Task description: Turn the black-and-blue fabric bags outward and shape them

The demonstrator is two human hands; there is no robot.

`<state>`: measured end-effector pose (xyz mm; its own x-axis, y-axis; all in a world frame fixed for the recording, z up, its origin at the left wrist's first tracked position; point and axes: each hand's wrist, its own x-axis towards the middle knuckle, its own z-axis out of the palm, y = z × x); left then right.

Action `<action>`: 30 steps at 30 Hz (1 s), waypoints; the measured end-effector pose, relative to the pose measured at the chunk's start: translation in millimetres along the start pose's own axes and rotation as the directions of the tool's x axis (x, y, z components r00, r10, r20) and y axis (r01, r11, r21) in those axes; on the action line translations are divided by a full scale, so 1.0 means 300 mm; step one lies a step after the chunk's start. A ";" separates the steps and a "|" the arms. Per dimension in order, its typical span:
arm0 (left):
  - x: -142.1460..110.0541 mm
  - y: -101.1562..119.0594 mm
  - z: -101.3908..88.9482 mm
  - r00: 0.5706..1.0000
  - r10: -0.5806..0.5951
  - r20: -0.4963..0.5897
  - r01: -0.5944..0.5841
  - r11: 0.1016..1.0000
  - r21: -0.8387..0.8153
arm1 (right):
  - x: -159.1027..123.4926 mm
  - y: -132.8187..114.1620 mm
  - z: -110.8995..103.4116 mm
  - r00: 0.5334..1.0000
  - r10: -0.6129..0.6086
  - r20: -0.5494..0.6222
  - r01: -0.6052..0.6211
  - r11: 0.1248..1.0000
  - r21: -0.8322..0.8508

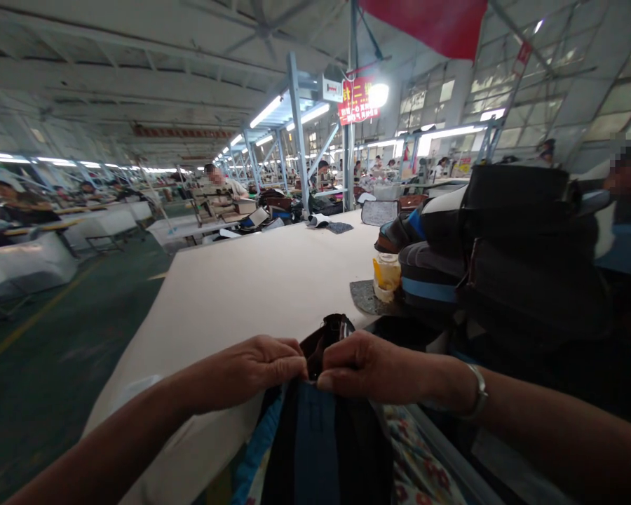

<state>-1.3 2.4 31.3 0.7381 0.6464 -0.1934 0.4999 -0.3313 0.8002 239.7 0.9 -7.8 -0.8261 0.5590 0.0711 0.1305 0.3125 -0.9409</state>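
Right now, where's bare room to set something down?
The cream table is bare between the left hand and the far grey pad, left of the jar. Stacked dark bags crowd the right, beyond the dark fabric in the right hand.

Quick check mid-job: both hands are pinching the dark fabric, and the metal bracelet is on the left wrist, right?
No: the metal bracelet sits on the wrist of the right hand, as the head view shows. The left hand and right hand do pinch the dark fabric.
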 end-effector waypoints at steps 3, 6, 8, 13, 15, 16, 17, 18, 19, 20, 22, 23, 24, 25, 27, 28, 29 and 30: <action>0.012 -0.011 -0.012 0.996 0.020 0.089 -0.020 1.000 -0.008 | -0.001 -0.007 -0.012 1.000 0.016 0.013 -0.014 0.995 -0.103; 0.020 -0.013 -0.012 0.989 0.057 0.133 -0.055 0.998 -0.017 | -0.008 -0.004 -0.023 0.999 0.002 0.039 0.003 0.992 -0.124; 0.018 0.000 -0.001 0.990 0.065 0.122 -0.067 0.998 0.013 | -0.015 0.003 -0.029 0.999 -0.011 0.040 0.016 0.992 -0.123; 0.003 0.054 0.050 0.996 0.088 -0.024 -0.081 0.973 0.215 | -0.039 0.002 -0.039 0.998 0.027 0.059 -0.022 0.996 -0.083; 0.003 0.068 0.068 0.992 0.114 -0.061 -0.094 0.958 0.270 | -0.045 -0.015 -0.045 0.995 0.076 0.064 -0.068 0.992 -0.109; 0.005 0.073 0.075 0.990 0.126 -0.071 -0.100 0.953 0.286 | -0.047 -0.026 -0.048 0.995 0.085 0.053 -0.076 0.986 -0.151; 0.009 0.078 0.080 0.988 0.132 -0.074 -0.105 0.950 0.294 | -0.047 -0.037 -0.051 0.996 0.079 0.047 -0.068 0.977 -0.201; 0.013 0.083 0.083 0.988 0.135 -0.072 -0.109 0.950 0.293 | -0.046 -0.048 -0.053 0.997 0.059 0.053 -0.044 0.968 -0.246; 0.017 0.089 0.085 0.989 0.135 -0.063 -0.112 0.952 0.286 | -0.045 -0.056 -0.055 0.997 0.029 0.076 -0.006 0.961 -0.276; 0.020 0.094 0.084 0.990 0.135 -0.049 -0.117 0.955 0.273 | -0.043 -0.062 -0.055 0.994 -0.006 0.110 0.037 0.958 -0.284; 0.024 0.102 0.076 0.991 0.133 -0.009 -0.128 0.967 0.220 | -0.041 -0.065 -0.050 0.982 -0.070 0.177 0.114 0.960 -0.255; 0.024 0.103 0.068 0.992 0.127 0.026 -0.129 0.975 0.180 | -0.041 -0.061 -0.045 0.978 -0.094 0.188 0.139 0.960 -0.243; 0.023 0.101 0.058 0.992 0.114 0.063 -0.122 0.983 0.139 | -0.042 -0.056 -0.039 0.977 -0.113 0.183 0.156 0.958 -0.241; 0.020 0.097 0.047 0.990 0.093 0.102 -0.103 0.990 0.096 | -0.044 -0.049 -0.033 0.978 -0.123 0.168 0.162 0.957 -0.242; 0.014 0.086 0.024 0.988 0.026 0.154 -0.030 0.999 0.026 | -0.050 -0.037 -0.024 0.985 -0.114 0.126 0.141 0.963 -0.228; 0.012 0.082 0.014 0.988 -0.012 0.157 0.012 1.000 0.001 | -0.055 -0.034 -0.023 0.990 -0.091 0.109 0.112 0.972 -0.205; 0.010 0.080 0.007 0.988 -0.049 0.146 0.052 0.999 -0.017 | -0.059 -0.033 -0.025 0.993 -0.062 0.099 0.078 0.983 -0.169; 0.010 0.080 0.001 0.989 -0.082 0.127 0.086 0.996 -0.026 | -0.063 -0.036 -0.029 0.995 -0.034 0.095 0.047 0.990 -0.135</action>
<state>13.2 -3.9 49.7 0.7462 0.5790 -0.3284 0.5493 -0.2569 0.7952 258.6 -6.3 3.9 -0.8784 0.4726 0.0717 0.1641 0.4390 -0.8833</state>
